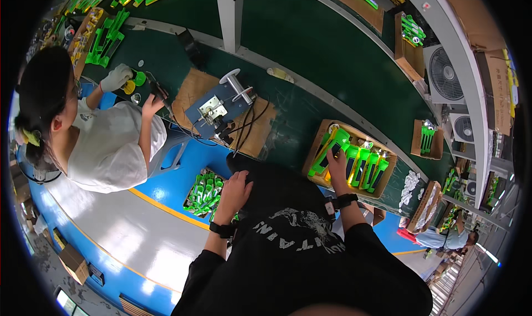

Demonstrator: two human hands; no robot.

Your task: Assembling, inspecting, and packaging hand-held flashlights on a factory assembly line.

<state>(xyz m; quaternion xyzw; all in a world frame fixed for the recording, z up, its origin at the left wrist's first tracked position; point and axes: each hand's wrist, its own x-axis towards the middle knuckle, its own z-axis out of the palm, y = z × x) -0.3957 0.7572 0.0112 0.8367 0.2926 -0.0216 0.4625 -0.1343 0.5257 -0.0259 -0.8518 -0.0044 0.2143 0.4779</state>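
Observation:
My right hand (336,171) reaches into a wooden tray (315,147) on the dark green bench and rests on a bright green plastic tool body (331,147) lying among several similar green and black pieces. Whether its fingers close around the piece is hidden. My left hand (234,192) hangs lower, over my dark lap, fingers loosely curled, next to a bin of small green parts (204,193) below the bench edge. It holds nothing that I can see. Both wrists carry black bands.
A blue bench machine (219,106) with cables sits on a cardboard sheet (191,88) ahead. To my left a person in a white shirt (111,144) works with a gloved hand (115,77). More trays of green parts (105,39) line the belt; fans (446,75) stand at right.

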